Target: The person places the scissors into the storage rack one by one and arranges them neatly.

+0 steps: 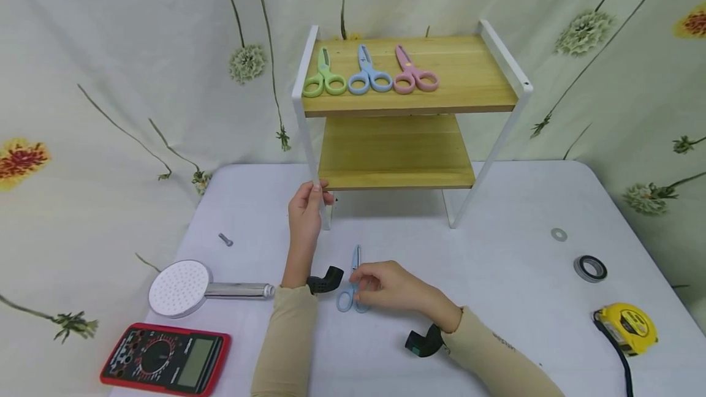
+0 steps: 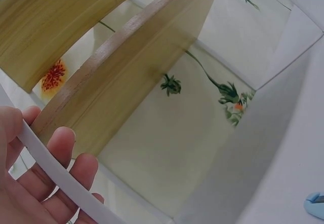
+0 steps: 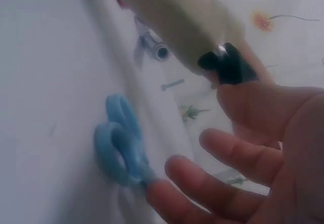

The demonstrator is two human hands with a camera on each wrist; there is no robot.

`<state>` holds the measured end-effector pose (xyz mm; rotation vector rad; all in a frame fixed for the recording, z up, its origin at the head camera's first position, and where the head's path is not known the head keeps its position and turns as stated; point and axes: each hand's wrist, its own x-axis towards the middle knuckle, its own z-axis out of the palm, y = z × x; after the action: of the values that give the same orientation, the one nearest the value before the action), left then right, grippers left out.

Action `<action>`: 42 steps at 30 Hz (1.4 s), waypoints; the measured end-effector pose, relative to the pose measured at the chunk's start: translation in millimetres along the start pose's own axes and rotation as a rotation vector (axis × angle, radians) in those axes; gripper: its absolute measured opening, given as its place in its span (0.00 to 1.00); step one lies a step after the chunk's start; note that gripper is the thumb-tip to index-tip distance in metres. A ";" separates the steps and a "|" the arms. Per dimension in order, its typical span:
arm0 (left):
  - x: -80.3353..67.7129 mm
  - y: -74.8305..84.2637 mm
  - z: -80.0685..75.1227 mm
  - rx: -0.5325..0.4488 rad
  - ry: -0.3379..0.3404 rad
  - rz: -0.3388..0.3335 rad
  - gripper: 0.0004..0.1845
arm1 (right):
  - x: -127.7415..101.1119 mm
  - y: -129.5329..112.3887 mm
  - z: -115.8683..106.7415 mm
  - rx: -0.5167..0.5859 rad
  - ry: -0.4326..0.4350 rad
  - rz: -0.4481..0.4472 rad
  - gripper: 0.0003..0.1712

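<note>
**Hands at the rack leg and the blue scissors**

The left hand [image 1: 305,213] curls its fingers [image 2: 61,148] round the white front-left leg of the two-tier shelf rack [image 1: 305,116], gripping it near the lower wooden board. The right hand [image 1: 386,288] lies over the blue scissors [image 1: 351,290] on the white table [image 1: 496,299]; its fingers [image 3: 223,150] are spread and relaxed, one fingertip touching the scissors beside the handle loops, not closed round them. The scissors lie flat, blades pointing towards the rack.

On the top shelf lie green scissors [image 1: 324,76], a second blue pair [image 1: 368,73] and pink scissors [image 1: 412,73] in a row. To the left sit a shower head [image 1: 187,287], a bolt [image 1: 225,239] and a red multimeter [image 1: 165,366]. To the right are a washer [image 1: 559,234], a black ring [image 1: 590,268] and a yellow tape measure [image 1: 629,326].
</note>
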<state>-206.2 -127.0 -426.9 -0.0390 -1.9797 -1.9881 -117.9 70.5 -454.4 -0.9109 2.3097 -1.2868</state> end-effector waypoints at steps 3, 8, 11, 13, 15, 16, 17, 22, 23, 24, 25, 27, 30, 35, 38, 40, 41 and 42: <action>0.3 -0.3 -0.4 0.001 0.001 -0.002 0.14 | 2.9 5.1 9.6 -0.085 0.027 0.043 0.09; 0.1 -0.8 -0.6 0.008 0.000 -0.005 0.14 | 7.6 16.1 27.2 -0.299 0.143 0.090 0.13; -0.1 -0.2 0.0 0.009 -0.001 -0.004 0.14 | 9.7 21.1 35.2 -0.410 0.211 0.109 0.20; 0.2 0.5 0.4 0.007 -0.005 -0.003 0.14 | 10.3 21.6 37.3 -0.455 0.244 0.126 0.23; 0.7 1.2 0.7 0.005 -0.008 0.001 0.14 | 10.1 20.9 37.3 -0.477 0.270 0.146 0.24; 0.9 1.7 0.9 0.003 -0.009 0.003 0.14 | 9.7 20.4 36.5 -0.485 0.278 0.160 0.23; 1.0 2.1 0.9 0.003 -0.009 0.005 0.14 | 9.4 19.4 35.1 -0.487 0.281 0.173 0.22; 0.5 2.5 0.6 0.001 -0.008 0.004 0.14 | 5.8 17.9 19.5 -0.484 0.250 0.278 0.16; 0.2 2.3 0.3 0.004 -0.009 0.002 0.14 | 4.6 18.6 14.8 -0.481 0.244 0.303 0.16; 0.1 1.7 0.0 0.004 -0.010 -0.002 0.14 | 3.2 19.8 10.2 -0.478 0.240 0.325 0.16; 0.0 1.1 -0.3 0.007 -0.011 -0.005 0.14 | 1.7 21.0 5.2 -0.469 0.236 0.349 0.17; -0.4 0.2 -0.9 0.011 -0.015 -0.012 0.14 | -1.2 23.8 -3.2 -0.449 0.218 0.380 0.17; -0.6 -1.1 -1.1 0.013 -0.015 -0.019 0.15 | -4.2 27.9 -11.5 -0.402 0.176 0.384 0.17; -0.6 -1.3 -1.0 0.008 -0.013 -0.019 0.15 | -6.7 28.7 -17.0 -0.366 0.165 0.340 0.19; -0.9 -0.6 -0.8 0.007 -0.012 -0.019 0.15 | -7.8 28.2 -17.8 -0.370 0.163 0.309 0.19; -1.0 0.1 -0.8 0.006 -0.011 -0.019 0.14 | -8.0 28.3 -17.7 -0.372 0.150 0.294 0.18; -0.9 0.5 -0.7 0.007 -0.011 -0.018 0.14 | -8.0 28.4 -17.4 -0.372 0.144 0.289 0.17; -0.8 0.7 -0.8 0.006 -0.011 -0.017 0.14 | -7.7 28.8 -17.2 -0.368 0.140 0.289 0.17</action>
<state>-205.1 -127.5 -426.4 -0.0314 -1.9991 -1.9963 -132.5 97.5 -469.8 -0.5700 2.7222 -0.8471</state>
